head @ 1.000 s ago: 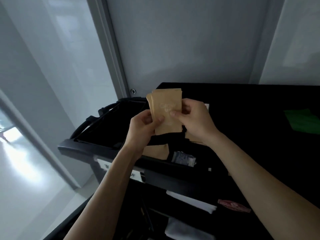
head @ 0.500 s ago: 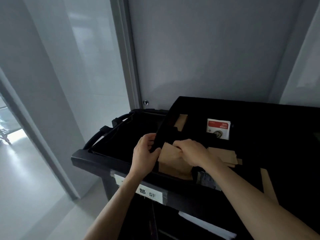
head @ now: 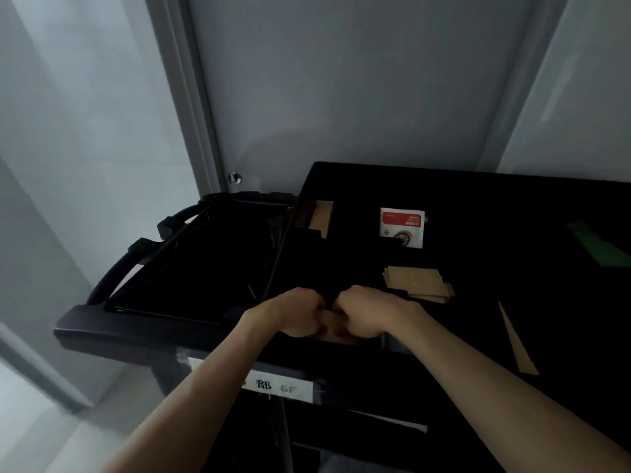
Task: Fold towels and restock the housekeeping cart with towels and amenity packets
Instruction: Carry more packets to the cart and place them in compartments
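Two hands meet knuckle to knuckle at the near edge of the black housekeeping cart's top tray (head: 478,206), fingers curled downward. The left hand (head: 293,314) and right hand (head: 362,314) both close on a stack of tan paper amenity packets (head: 336,331), of which only a sliver shows between and beneath them; it sits low in a compartment at the tray's near edge. How tightly each finger grips cannot be told, since the tips are hidden.

Outward from there, a second pile of tan packets (head: 416,281) lies just right of the right wrist, a red-and-white sachet (head: 402,227) rests toward the far edge, one more tan packet (head: 321,218) stands at the far left corner, and a green sheet (head: 601,244) lies at the right edge.

Judging by this, packet restocking is partly done; no folded towels are clearly visible on the cart, so that part looks outstanding.
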